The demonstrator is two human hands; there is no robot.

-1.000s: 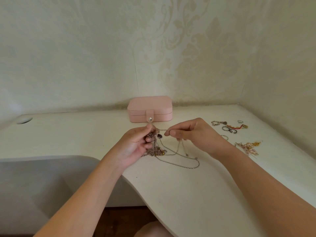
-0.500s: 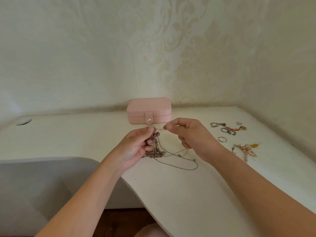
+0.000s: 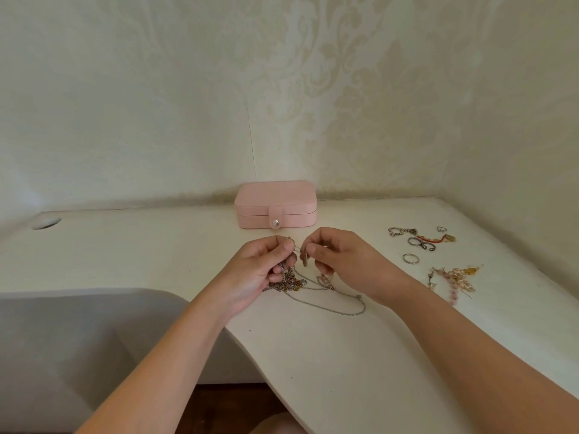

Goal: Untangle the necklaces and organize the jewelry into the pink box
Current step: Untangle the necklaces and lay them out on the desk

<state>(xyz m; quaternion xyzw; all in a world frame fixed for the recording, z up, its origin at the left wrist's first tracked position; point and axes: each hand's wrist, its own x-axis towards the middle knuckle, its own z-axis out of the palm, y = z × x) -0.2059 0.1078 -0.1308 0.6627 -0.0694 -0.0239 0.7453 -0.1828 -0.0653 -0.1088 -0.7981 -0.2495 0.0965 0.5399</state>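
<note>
Left hand grips the tangled necklaces; right hand, at its 3 o'clock, pinches one strand; loose chain lies toward 5 o'clock on the counter.

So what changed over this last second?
The right hand rose slightly, then came back down beside the left hand; a small pendant now hangs between their fingertips. Both hands kept hold of the necklaces. The closed box and the loose jewelry on the right stayed put.
</note>
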